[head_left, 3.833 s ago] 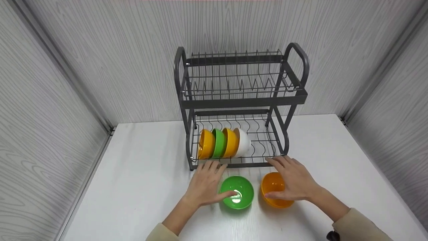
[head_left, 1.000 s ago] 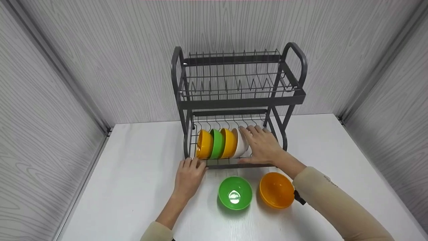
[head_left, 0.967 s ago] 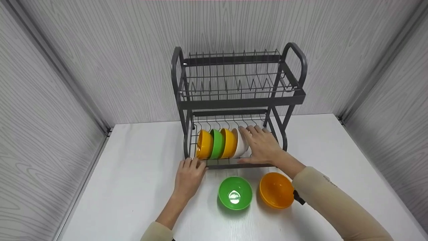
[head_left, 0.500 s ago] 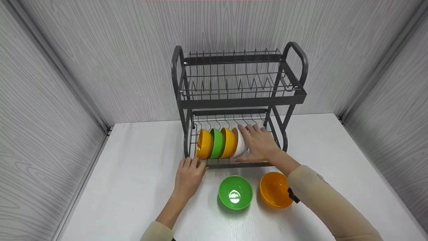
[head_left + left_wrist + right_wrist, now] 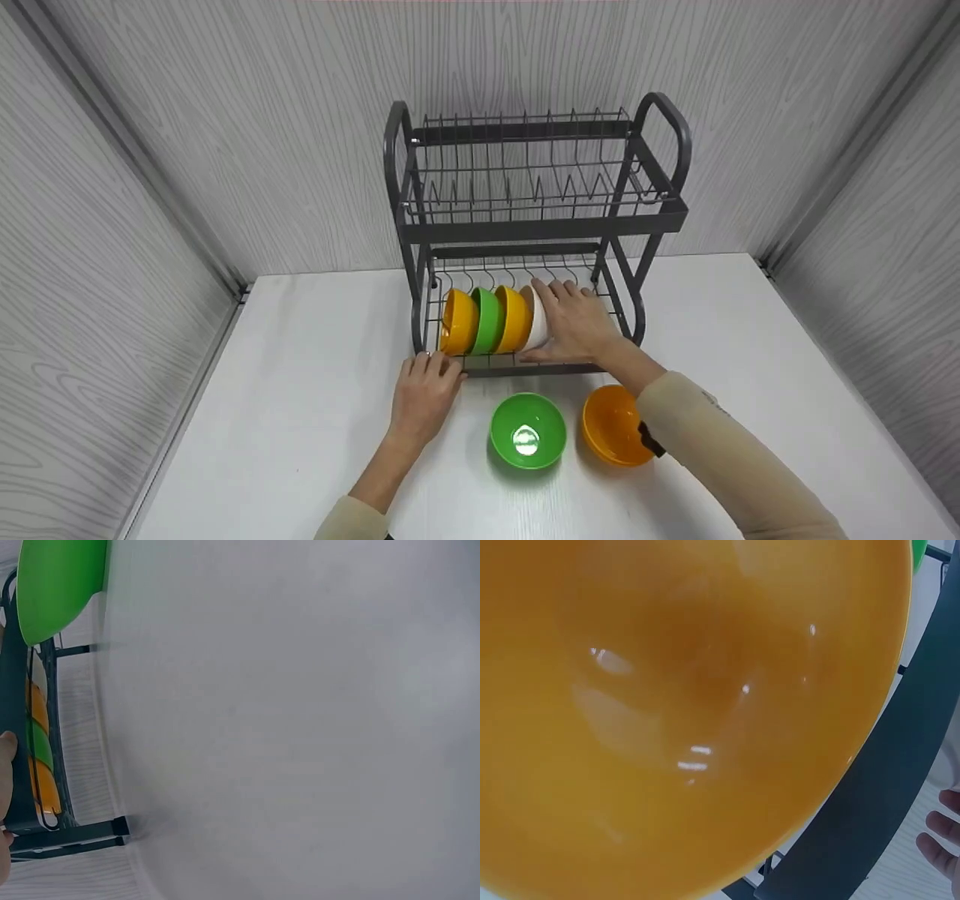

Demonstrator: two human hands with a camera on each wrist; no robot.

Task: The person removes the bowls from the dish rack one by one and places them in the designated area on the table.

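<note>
A dark metal dish rack (image 5: pixel 540 227) stands at the back, with bowls on edge along its lower tier. From left to right these are a yellow bowl (image 5: pixel 458 322), a green bowl (image 5: pixel 489 321), another yellow bowl (image 5: pixel 515 321) and a white bowl (image 5: pixel 538 322). My right hand (image 5: pixel 574 324) holds the white bowl from its right side, index finger at the top and thumb at the bottom, covering its base. At the rack's front left corner, my left hand (image 5: pixel 424 397) grips the lower rail, as the left wrist view also shows.
Before the rack, a loose green bowl (image 5: pixel 528 431) sits upright on the white table (image 5: pixel 315 420). An orange bowl (image 5: pixel 611 427) stands to its right, partly beneath my right sleeve (image 5: pixel 720 442). Grey wood-grain panels (image 5: pixel 322 135) enclose the back and sides.
Earlier both hands hovered over the loose bowls. The left hand has moved to the rack's corner, the right hand to the white bowl, shifting slightly left and drawing its thumb in around it.
</note>
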